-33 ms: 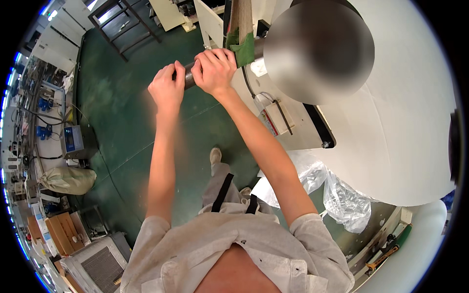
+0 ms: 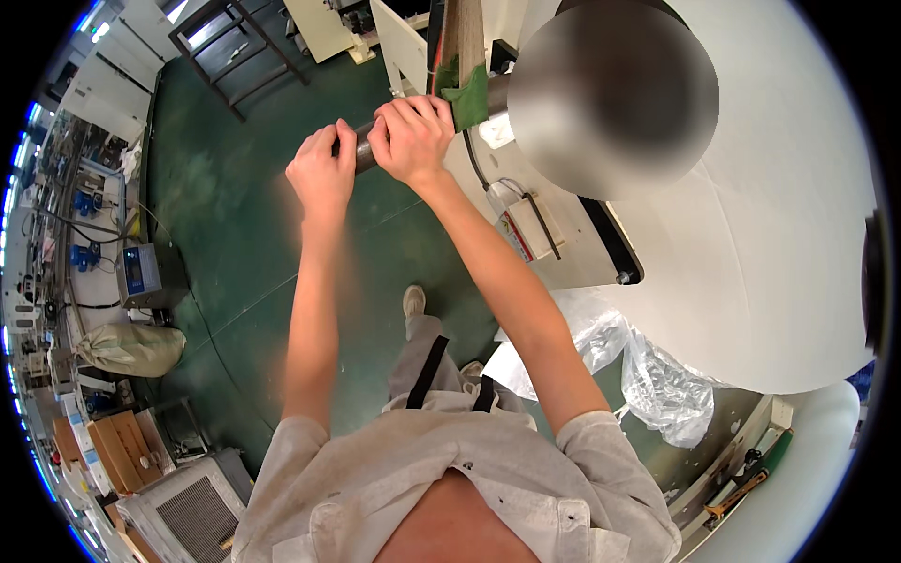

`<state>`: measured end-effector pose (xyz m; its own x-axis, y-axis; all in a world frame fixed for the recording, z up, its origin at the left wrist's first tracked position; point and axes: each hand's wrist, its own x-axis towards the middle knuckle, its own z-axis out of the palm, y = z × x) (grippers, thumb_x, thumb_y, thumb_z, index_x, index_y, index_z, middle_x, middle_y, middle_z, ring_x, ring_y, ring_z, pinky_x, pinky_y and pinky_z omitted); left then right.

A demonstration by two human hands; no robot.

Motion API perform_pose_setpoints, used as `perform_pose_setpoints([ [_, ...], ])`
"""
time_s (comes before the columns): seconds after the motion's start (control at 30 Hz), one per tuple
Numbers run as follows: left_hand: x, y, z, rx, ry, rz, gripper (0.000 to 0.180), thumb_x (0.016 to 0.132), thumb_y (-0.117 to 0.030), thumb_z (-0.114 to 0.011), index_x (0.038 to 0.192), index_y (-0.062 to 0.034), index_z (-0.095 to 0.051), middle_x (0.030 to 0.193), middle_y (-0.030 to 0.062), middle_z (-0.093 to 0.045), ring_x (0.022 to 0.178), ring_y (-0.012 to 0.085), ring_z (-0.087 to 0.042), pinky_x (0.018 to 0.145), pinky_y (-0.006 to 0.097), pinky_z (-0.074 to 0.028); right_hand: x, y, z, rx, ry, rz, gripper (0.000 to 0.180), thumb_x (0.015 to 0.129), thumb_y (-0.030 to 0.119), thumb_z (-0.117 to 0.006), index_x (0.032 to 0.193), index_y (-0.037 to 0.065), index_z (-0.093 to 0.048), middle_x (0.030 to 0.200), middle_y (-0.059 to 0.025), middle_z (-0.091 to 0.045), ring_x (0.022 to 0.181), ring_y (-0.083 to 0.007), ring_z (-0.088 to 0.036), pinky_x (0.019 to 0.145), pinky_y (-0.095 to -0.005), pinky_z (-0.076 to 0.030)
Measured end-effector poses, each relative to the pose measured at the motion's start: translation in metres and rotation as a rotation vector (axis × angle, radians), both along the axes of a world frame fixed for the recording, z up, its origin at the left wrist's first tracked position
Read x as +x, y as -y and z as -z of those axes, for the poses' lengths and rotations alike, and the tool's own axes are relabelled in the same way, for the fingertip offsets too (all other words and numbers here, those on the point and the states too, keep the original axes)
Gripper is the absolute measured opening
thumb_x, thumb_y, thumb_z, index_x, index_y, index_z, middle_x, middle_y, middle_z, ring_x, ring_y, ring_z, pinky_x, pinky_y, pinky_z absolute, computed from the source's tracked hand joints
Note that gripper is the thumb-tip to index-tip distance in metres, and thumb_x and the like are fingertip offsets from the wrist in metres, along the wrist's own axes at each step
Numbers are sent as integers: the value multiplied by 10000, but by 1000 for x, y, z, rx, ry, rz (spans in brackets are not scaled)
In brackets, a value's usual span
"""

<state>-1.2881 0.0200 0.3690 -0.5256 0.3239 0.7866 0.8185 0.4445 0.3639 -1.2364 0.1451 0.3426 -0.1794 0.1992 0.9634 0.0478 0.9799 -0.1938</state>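
Both of my hands are wrapped round a dark, round metal bar (image 2: pixel 367 150) at the upper middle. My left hand (image 2: pixel 322 169) closes over its left end, thumb on top. Just to the right, my right hand (image 2: pixel 414 136) is closed on the bar too. Beside that hand, a green cloth (image 2: pixel 469 99) is wrapped about the lower end of a worn, brownish upright strip (image 2: pixel 464 42). Past the cloth the bar runs on toward a large white roll (image 2: pixel 751 272). A blurred grey disc covers the part where they meet.
A pale machine panel (image 2: pixel 563 258) with a black slot stands below the blurred disc. Crumpled clear plastic (image 2: pixel 666 394) hangs near my right elbow. A dark metal frame (image 2: pixel 239 61) stands at the far left, and a cable crosses the green floor (image 2: pixel 244 225).
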Motion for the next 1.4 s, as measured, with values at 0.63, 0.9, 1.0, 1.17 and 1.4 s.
perform_pose_setpoints([
  [0.63, 18, -20, 11, 32, -57, 23, 190, 840, -135, -644, 671, -52, -617, 633, 38, -604, 569, 203, -595, 490, 334, -460, 23, -15, 8, -59, 61, 19, 55, 704, 152, -590, 672, 108, -595, 693, 3, -602, 728, -200, -574, 784, -351, -416],
  [0.9, 21, -19, 7, -20, -7, 28, 188, 882, -166, -602, 761, -46, -680, 679, 102, -641, 587, 255, -618, 544, 343, -476, 22, -16, 6, -42, 50, -2, 81, 708, 157, -599, 669, 92, -570, 683, -26, -553, 716, -226, -548, 752, -373, -446],
  [1.0, 18, -18, 7, -20, -14, 22, 179, 878, -157, -604, 757, -45, -674, 680, 90, -637, 600, 250, -620, 545, 342, -476, 22, -15, 5, -47, 49, -11, 80, 719, 153, -596, 679, 87, -576, 694, -28, -562, 726, -229, -551, 756, -375, -448],
  [1.17, 20, -18, 7, -9, -19, 27, 174, 870, -138, -610, 730, -43, -652, 678, 74, -628, 600, 237, -609, 539, 339, -471, 24, -14, 4, -60, 52, -23, 73, 722, 144, -595, 690, 80, -582, 711, -32, -578, 736, -231, -559, 755, -373, -454],
  [1.4, 24, -16, 6, -53, -49, 2, 185, 870, -176, -609, 729, -64, -649, 666, 60, -617, 596, 230, -594, 527, 342, -462, 26, -13, 5, -50, 62, -21, 76, 731, 143, -590, 686, 83, -577, 705, -32, -583, 741, -229, -562, 759, -371, -456],
])
